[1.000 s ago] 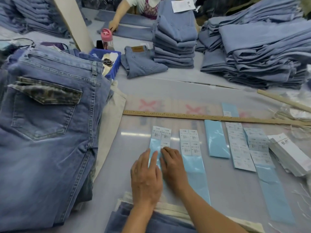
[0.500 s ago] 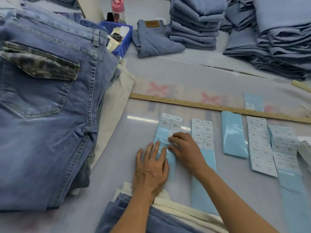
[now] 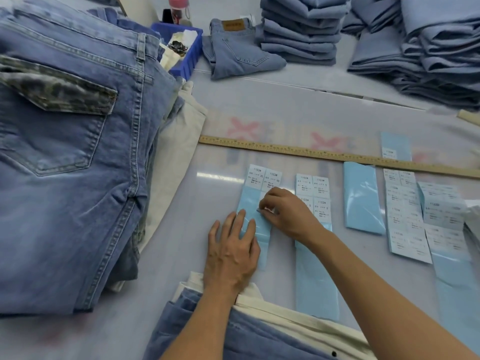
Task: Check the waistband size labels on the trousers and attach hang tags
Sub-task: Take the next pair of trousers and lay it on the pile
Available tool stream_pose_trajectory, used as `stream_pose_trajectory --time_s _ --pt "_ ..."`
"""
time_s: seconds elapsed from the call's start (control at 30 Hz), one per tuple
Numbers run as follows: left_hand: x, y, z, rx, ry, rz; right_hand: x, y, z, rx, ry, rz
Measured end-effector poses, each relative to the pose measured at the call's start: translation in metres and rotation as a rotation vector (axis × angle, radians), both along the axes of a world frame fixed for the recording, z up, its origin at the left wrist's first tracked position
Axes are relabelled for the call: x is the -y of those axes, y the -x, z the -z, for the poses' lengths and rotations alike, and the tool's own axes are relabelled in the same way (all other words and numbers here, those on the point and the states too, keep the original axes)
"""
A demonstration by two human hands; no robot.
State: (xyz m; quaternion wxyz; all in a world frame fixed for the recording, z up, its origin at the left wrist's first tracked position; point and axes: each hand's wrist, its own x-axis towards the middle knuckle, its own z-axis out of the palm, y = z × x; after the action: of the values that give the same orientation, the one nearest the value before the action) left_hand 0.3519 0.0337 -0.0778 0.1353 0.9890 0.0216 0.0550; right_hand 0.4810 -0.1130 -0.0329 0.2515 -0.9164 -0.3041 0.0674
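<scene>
A light-blue backing strip (image 3: 249, 201) with white XS size stickers (image 3: 263, 176) at its top lies on the table in front of me. My left hand (image 3: 232, 252) lies flat on the strip's lower part, fingers spread. My right hand (image 3: 284, 211) pinches a white sticker at the strip's middle between thumb and fingertips. A second strip with S stickers (image 3: 313, 193) lies just to the right, partly under my right wrist. A tall pile of blue jeans (image 3: 67, 157) fills the left. Another pair of jeans (image 3: 233, 336) lies at the near edge under my forearms.
A wooden ruler (image 3: 324, 154) crosses the table beyond the strips. More sticker sheets (image 3: 405, 219) and a bare blue strip (image 3: 362, 198) lie to the right. Folded pale-blue trousers are stacked at the back (image 3: 301, 32) and back right (image 3: 428, 53). A blue bin (image 3: 191, 55) stands by a pink-capped bottle (image 3: 179, 6).
The view has tilted down and closer. My right hand moved up the strip from beside the left hand and its fingers closed into a pinch on a sticker. The left hand stayed flat.
</scene>
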Motion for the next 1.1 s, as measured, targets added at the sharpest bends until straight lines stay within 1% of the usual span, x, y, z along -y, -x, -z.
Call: stream_pose_trajectory --time_s 0.1,0.13,0.17,0.2,0.27,0.33,0.4,0.43,0.47,0.5,0.57,0.6,0.7,0.73,0.8,0.83,0.87,0.93,0.97,1.0,1.03,1.07,1.1 --pt "0.000 0.000 0.000 0.013 0.007 -0.001 -0.002 -0.002 0.000 -0.071 0.005 0.068" --pt "0.000 0.000 0.000 0.016 0.010 -0.005 -0.003 -0.003 -0.001 -0.128 -0.035 0.137" --pt "0.000 0.000 0.000 0.022 0.009 -0.007 -0.003 -0.005 -0.003 -0.196 -0.125 0.254" --pt "0.000 0.000 0.000 0.024 0.008 -0.008 0.000 -0.007 -0.006 -0.290 -0.279 0.417" --pt "0.000 0.001 -0.001 0.019 0.013 -0.011 0.012 -0.015 -0.016 -0.470 -0.691 0.755" --pt "0.000 0.001 -0.002 0.027 0.013 -0.011 0.034 -0.015 -0.032 -0.515 -1.101 0.978" --pt "-0.001 0.000 -0.002 0.032 0.012 -0.015 0.055 -0.001 -0.049 -0.594 -1.562 1.118" --pt "-0.001 0.000 -0.001 0.041 0.015 -0.014 0.065 0.012 -0.055 -0.609 -1.686 1.139" --pt "0.000 0.000 0.000 0.050 0.025 -0.013 0.073 0.029 -0.060 -0.609 -1.711 1.141" --pt "-0.001 0.000 0.001 0.065 0.039 -0.013 0.080 0.051 -0.064 -0.596 -1.693 1.138" --pt "-0.003 0.001 0.003 0.105 0.052 0.002 0.099 0.099 -0.064 -0.541 -1.592 1.151" --pt "0.002 0.001 0.003 0.124 0.054 0.028 0.115 0.126 -0.069 -0.447 -1.534 1.210" --pt "-0.004 0.000 0.006 0.153 0.057 0.005 0.154 0.185 -0.070 -0.153 -1.272 1.363" --pt "-0.002 0.001 0.005 0.185 0.072 0.016 0.170 0.204 -0.073 -0.065 -1.192 1.396" --pt "-0.001 0.004 0.005 0.284 0.105 0.024 0.192 0.232 -0.069 0.064 -1.100 1.431" --pt "-0.002 0.005 0.005 0.334 0.122 -0.007 0.200 0.244 -0.060 0.094 -1.046 1.438" --pt "-0.003 0.006 0.005 0.374 0.170 -0.082 0.203 0.253 -0.052 0.108 -0.987 1.453" --pt "0.006 0.004 -0.005 0.452 0.331 -0.295 0.195 0.261 -0.038 0.164 -0.877 1.432" --pt "0.021 0.000 -0.012 0.484 0.387 -0.349 0.188 0.263 -0.032 0.224 -0.800 1.394" --pt "0.045 -0.007 -0.020 0.509 0.428 -0.331 0.180 0.263 -0.031 0.273 -0.708 1.323" --pt "0.078 -0.015 -0.032 0.513 0.472 -0.240 0.175 0.263 -0.033 0.316 -0.618 1.246" --pt "0.116 -0.022 -0.045 0.487 0.528 -0.099 0.174 0.264 -0.034 0.337 -0.548 1.197" --pt "0.156 -0.030 -0.058 0.440 0.587 0.051 0.173 0.264 -0.036 0.362 -0.517 1.209"
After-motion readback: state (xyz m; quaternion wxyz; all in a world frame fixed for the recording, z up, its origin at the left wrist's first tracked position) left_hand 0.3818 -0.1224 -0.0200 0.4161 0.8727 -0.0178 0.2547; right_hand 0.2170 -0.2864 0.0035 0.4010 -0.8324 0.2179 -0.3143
